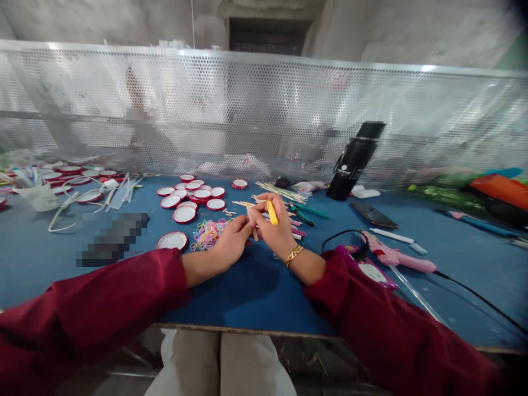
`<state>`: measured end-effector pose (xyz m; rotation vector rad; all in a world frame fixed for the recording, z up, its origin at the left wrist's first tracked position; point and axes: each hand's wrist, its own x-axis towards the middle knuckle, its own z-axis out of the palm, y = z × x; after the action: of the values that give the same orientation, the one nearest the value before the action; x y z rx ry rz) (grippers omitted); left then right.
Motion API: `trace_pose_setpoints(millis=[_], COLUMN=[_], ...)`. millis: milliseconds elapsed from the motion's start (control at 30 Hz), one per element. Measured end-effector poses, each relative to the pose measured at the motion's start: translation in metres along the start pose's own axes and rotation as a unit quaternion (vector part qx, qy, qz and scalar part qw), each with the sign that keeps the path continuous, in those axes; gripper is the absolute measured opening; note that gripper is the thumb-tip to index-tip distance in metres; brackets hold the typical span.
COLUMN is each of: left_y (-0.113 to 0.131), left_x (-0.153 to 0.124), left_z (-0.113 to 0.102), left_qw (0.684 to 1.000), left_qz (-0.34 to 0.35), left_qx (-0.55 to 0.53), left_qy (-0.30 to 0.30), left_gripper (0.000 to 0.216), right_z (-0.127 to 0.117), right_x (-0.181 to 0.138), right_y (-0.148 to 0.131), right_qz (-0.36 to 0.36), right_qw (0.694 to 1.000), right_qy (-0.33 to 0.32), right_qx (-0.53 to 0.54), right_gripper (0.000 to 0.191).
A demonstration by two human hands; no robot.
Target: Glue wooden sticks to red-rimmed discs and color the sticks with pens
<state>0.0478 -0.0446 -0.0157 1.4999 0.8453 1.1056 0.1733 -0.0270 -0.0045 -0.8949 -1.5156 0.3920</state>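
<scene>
My left hand [233, 241] and my right hand [274, 223] meet at the fingertips above the middle of the blue table. Pinched in my left fingers is a thin pale stick [254, 234]. A short yellow-handled tool [271, 212] rests in my closed right hand; its working end is hidden by the fingers. Beside my left hand lies a pile of small colourful rubber bands [206, 234], with a red-rimmed lid [172, 240] to its left. Behind my hands are several thin wooden sticks [284, 191] and green-handled pliers [307, 212].
Several red-rimmed lids [202, 194] lie farther back. A black bottle [355, 159] stands near the perforated metal screen [256, 110]. To the right are a phone [373, 214] and a pink glue gun [396, 257] with a trailing cord. A white cup [38, 198] stands left.
</scene>
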Motion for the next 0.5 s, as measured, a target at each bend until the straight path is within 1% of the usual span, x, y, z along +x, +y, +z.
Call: trace_pose_setpoints(millis=[167,267,333,367,467,500], left_y=[-0.0040,-0.0066,-0.0072,-0.0071,-0.0068,-0.0068], left_x=[0.0051,0.0065,0.0056,0.0047,0.0021,0.0016], left_z=[-0.0074,-0.0085,-0.0081,-0.0077,-0.0069,-0.0068], left_qw=[0.999,1.000,1.000,0.999,0.998,0.997], left_qz=[-0.008,0.012,0.017,0.018,0.026,0.027], left_qx=[0.000,0.004,-0.006,-0.011,-0.019,-0.022], left_qy=[-0.032,-0.029,-0.025,-0.030,-0.059,-0.067], left_gripper=[0.026,0.020,0.015,0.013,0.011,0.012], right_z=[0.0003,-0.0020,-0.0040,-0.0051,-0.0077,-0.0081], right_x=[-0.0012,-0.0001,0.0015,0.0025,0.0049,0.0049], right_y=[0.0032,0.0041,0.0028,0.0018,-0.0018,-0.0029], right_qz=[0.034,0.035,0.023,0.018,0.019,0.023], right_qw=[0.998,0.998,0.999,1.000,0.999,0.998], right_qy=[-0.029,-0.042,-0.022,-0.006,0.029,0.034], right_qx=[0.039,0.026,0.020,0.023,0.039,0.038], right_gripper=[0.028,0.028,0.025,0.027,0.041,0.043])
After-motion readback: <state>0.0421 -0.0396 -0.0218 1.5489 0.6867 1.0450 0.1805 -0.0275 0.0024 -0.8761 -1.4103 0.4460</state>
